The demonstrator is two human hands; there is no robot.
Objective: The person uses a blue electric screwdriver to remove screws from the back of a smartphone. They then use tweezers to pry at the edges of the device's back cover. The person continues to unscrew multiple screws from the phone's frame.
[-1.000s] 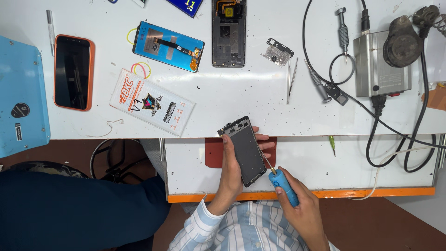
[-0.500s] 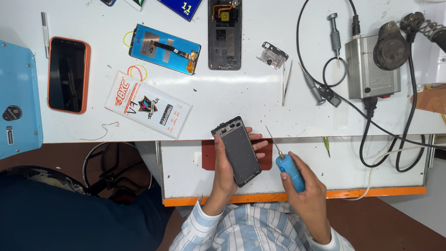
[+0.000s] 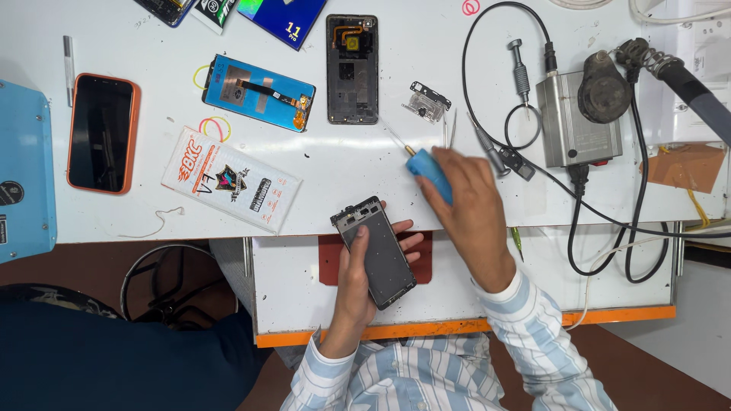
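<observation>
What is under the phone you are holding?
Under the phone frame sit the left hand fingers and a dark red mat on the white shelf. The middle of the mat is covered by the phone and hand.

Bright, even light — soft shadows (moving hand blurred).

This is a phone repair workshop: beyond the grip, on the white counter (image 3: 343, 175), lie an opened phone body (image 3: 352, 68), a loose display panel (image 3: 259, 91) and a grey power unit (image 3: 571, 122) with cables.

right hand (image 3: 472, 202) motion-blurred, blue box (image 3: 23, 171) cut off at left edge
</observation>
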